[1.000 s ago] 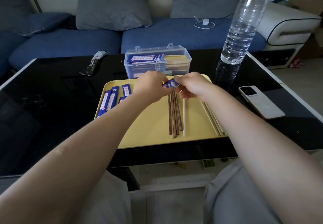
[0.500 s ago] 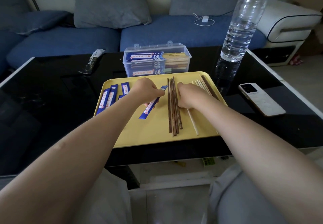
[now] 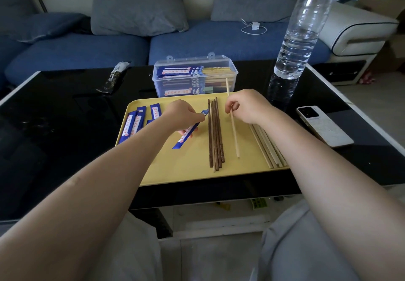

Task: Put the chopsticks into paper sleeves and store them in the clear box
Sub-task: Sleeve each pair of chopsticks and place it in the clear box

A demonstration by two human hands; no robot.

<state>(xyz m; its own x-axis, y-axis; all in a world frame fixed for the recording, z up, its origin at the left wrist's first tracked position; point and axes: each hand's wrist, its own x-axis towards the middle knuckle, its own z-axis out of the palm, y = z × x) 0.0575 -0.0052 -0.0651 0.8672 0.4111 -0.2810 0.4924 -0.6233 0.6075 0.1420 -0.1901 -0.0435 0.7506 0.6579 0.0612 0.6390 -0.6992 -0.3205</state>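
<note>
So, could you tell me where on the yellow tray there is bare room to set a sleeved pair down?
The yellow tray is bare along its near edge, below the left hand. Dark chopsticks and pale chopsticks crowd the middle and right.

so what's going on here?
A person is sleeving chopsticks over a yellow tray. The left hand holds a blue paper sleeve; the right hand pinches one pale chopstick, not yet in the sleeve. Dark chopsticks and more pale ones lie on the tray. The clear box behind already holds sleeved pairs.
</note>
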